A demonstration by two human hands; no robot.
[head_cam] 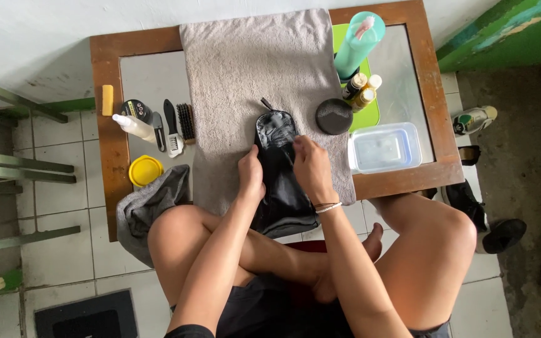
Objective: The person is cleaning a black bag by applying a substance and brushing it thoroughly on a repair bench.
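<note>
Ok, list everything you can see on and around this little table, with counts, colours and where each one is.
Table: one, brown frame, centre.
Towel: one, grey-beige, over table middle.
Boot: one, black, on towel, toward front edge.
Round tin: one, black, right of boot.
Tall bottle: one, teal, back right.
Small bottles: about three, dark with pale caps, beside tin.
Plastic box: one, clear, front right.
Brushes: about three, black, left.
Spray bottle: one, white, left.
Yellow lid: one, front left.
Grey cloth: one, hanging off front left.
Shoes: several, dark, floor right.
Left hand: on boot.
Right hand: on boot.
</note>
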